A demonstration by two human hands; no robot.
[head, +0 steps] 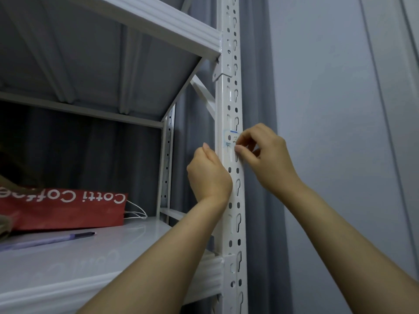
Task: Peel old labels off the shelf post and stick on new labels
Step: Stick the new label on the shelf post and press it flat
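Observation:
A white perforated shelf post (233, 200) runs top to bottom through the middle of the view. A pale label (228, 141) with a blue line and faint writing sticks to it at mid height. My right hand (263, 152) reaches in from the right, its thumb and fingertips pinching the label's right edge. My left hand (209, 175) is at the post's left side just below the label, fingers curled, thumb against the post edge. What the left fingers hold is hidden.
A white shelf board (68, 264) at lower left carries a red paper bag (63, 208) with white lettering and a purple pen (52, 240). Another shelf (145, 21) slants overhead. A grey curtain hangs behind the post; a pale wall is on the right.

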